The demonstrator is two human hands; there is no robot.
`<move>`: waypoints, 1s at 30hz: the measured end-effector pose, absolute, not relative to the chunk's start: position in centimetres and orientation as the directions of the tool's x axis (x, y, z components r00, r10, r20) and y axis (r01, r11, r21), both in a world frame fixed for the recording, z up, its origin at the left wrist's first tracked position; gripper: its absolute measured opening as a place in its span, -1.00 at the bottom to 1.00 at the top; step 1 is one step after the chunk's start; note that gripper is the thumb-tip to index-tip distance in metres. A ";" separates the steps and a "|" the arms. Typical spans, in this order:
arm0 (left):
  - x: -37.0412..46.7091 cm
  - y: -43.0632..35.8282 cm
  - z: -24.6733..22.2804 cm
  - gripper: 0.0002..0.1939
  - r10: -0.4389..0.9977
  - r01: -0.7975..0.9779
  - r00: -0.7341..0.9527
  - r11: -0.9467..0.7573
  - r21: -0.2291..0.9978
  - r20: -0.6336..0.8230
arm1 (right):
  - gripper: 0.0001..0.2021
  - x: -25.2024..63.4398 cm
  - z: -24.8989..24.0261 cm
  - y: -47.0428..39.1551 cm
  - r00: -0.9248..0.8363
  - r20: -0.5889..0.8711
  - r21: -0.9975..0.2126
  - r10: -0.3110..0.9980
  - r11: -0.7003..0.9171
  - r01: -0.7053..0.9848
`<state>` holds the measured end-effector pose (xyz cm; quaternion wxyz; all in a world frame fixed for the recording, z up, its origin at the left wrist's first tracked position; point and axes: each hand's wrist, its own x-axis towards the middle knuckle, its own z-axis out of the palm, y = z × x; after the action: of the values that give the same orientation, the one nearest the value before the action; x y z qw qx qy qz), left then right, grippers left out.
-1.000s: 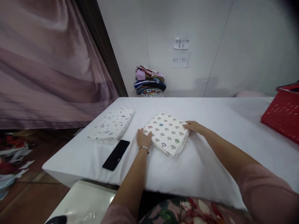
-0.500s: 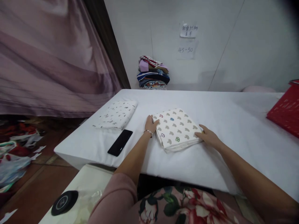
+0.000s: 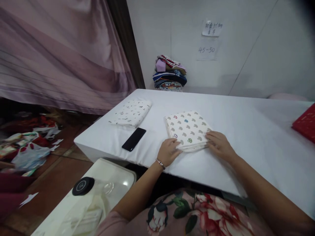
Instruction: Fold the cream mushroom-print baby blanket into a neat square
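Note:
A folded white cloth (image 3: 188, 128) printed with grey, red, blue, purple and green mushrooms lies flat on the white-covered table (image 3: 236, 121). My left hand (image 3: 168, 151), with a bracelet at the wrist, pinches its near left corner. At the near right corner, the fingers of my right hand (image 3: 220, 145) close on the edge; my right thumb is mostly hidden. Farther left is a second folded cloth (image 3: 134, 113), white with small dark prints, touched by neither hand.
A black phone (image 3: 134, 139) lies left of my left hand. Behind the table rises a stack of folded fabrics (image 3: 169, 73). A red container (image 3: 305, 123) stands at the right. Below left, a round black object (image 3: 83, 186) sits on a white surface (image 3: 115, 173). A pink curtain (image 3: 61, 49) hangs at the left.
My left hand has slid from the cloth's left side to its near left corner. My right hand has shifted toward its near right corner. The camera view has turned slightly left.

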<state>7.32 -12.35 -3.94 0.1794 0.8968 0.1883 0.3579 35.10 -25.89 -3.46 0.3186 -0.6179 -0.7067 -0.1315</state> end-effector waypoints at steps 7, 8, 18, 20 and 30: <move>8.0 -12.2 -3.5 -0.80 0.448 0.270 0.681 -0.889 0.369 0.580 | -0.65 35.8 -5.1 -26.0 0.006 0.608 -0.206 0.794 0.151 0.967; 8.1 -12.3 -3.5 -0.80 0.451 0.273 0.674 -0.888 0.370 0.584 | -0.64 35.9 -5.3 -25.9 0.009 0.611 -0.209 0.791 0.150 0.966; 8.5 -13.3 -3.3 -0.84 0.488 0.352 0.681 -0.872 0.339 0.546 | -0.69 35.8 -5.6 -25.5 0.038 0.660 -0.205 0.750 0.132 0.970; 8.6 -13.4 -3.0 -0.83 0.485 0.385 0.697 -0.875 0.294 0.529 | -0.68 35.6 -5.4 -25.5 0.027 0.662 -0.189 0.749 0.131 0.973; 11.7 -13.3 -1.7 -0.87 0.430 0.378 0.781 -0.903 0.205 0.454 | -0.65 34.9 -4.8 -25.2 0.040 0.602 -0.165 0.797 0.075 0.984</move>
<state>11.68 -13.27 -1.69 0.0512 0.9422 0.2144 0.2523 34.92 -25.17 -4.76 0.2889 -0.6608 -0.6736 -0.1613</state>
